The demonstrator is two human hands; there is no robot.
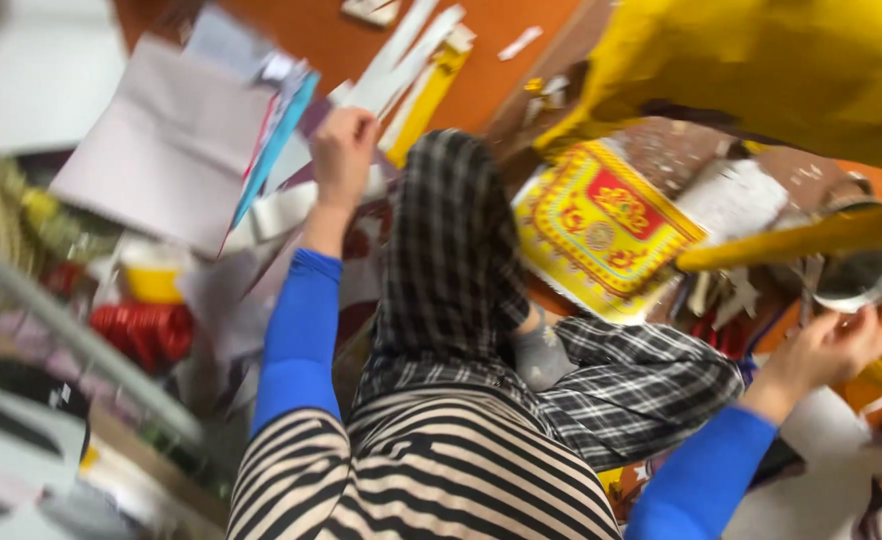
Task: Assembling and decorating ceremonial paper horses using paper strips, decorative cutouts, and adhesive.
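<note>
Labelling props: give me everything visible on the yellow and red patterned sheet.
The patterned sheet looks like thin printed paper: yellow ground, ornate border, red centre panel with gold motifs. It lies flat but skewed on the cluttered floor, beside the person's raised checked knee, its far corner under a yellow paper form. Neither hand touches it. Motion blur hides finer detail.

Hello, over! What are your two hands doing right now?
Left hand closed, on white paper strips. Right hand at round metal piece. Checked-trouser knee between them.

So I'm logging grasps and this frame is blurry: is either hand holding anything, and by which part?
Too blurred to tell. The left hand is closed among white paper strips; the right hand touches the shiny round metal object.
</note>
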